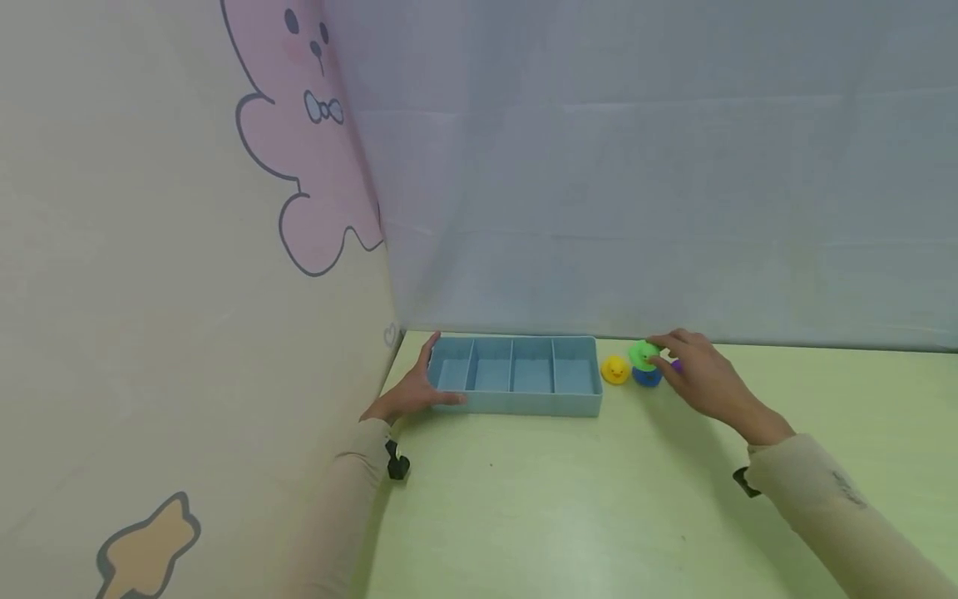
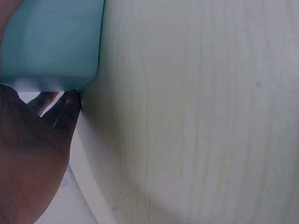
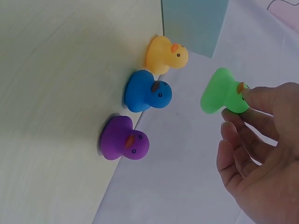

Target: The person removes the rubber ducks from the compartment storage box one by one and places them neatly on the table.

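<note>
My right hand (image 1: pixel 707 378) pinches a green rubber duck (image 3: pixel 223 92) by its head between thumb and fingertips, up off the table. Below it a yellow duck (image 3: pixel 164 55), a blue duck (image 3: pixel 145 92) and a purple duck (image 3: pixel 122 138) stand in a row on the table. In the head view the purple duck is mostly hidden behind my right hand. At the left, my left hand (image 1: pixel 412 391) grips the end of a blue divided box (image 1: pixel 524 404), thumb along the front wall and a finger at the back corner. Its compartments hold nothing.
The pale wooden table (image 1: pixel 539 499) meets a grey-white curtain (image 1: pixel 659 183) behind the box. A cream wall (image 1: pixel 187 333) with a pink cartoon bear (image 1: pixel 307 166) rises close beside my left arm. The yellow duck stands just right of the box.
</note>
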{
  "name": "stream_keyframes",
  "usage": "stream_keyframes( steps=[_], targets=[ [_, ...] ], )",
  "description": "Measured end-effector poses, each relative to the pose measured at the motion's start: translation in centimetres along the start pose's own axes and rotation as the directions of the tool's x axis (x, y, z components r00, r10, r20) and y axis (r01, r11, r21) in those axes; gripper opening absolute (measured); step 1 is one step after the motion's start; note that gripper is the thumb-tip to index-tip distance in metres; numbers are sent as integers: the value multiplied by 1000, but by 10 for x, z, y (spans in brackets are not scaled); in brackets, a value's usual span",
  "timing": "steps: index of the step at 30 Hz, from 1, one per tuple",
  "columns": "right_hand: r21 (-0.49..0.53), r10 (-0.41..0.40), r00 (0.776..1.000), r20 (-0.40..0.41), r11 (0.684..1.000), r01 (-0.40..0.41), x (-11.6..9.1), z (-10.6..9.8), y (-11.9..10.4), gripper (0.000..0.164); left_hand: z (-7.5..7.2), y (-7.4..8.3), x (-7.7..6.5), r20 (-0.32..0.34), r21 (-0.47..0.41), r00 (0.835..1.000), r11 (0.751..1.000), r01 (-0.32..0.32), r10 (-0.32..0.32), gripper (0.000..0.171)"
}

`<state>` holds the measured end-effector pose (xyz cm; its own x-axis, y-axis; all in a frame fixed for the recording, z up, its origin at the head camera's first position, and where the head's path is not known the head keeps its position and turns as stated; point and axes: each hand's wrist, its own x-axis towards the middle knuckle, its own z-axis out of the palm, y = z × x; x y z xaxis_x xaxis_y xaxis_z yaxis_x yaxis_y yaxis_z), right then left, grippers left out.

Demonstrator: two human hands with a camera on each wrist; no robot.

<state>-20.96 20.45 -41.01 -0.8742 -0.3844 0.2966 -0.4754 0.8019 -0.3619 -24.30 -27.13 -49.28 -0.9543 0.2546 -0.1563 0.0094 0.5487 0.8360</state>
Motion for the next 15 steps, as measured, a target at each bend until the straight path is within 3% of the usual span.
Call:
stream_keyframes(
  steps=[15],
  targets=[
    [-63,-20,999,-47,998,17,-17,-10,32,34,1,-2,0,1,4,1000,1000,5,-5,132]
  ],
)
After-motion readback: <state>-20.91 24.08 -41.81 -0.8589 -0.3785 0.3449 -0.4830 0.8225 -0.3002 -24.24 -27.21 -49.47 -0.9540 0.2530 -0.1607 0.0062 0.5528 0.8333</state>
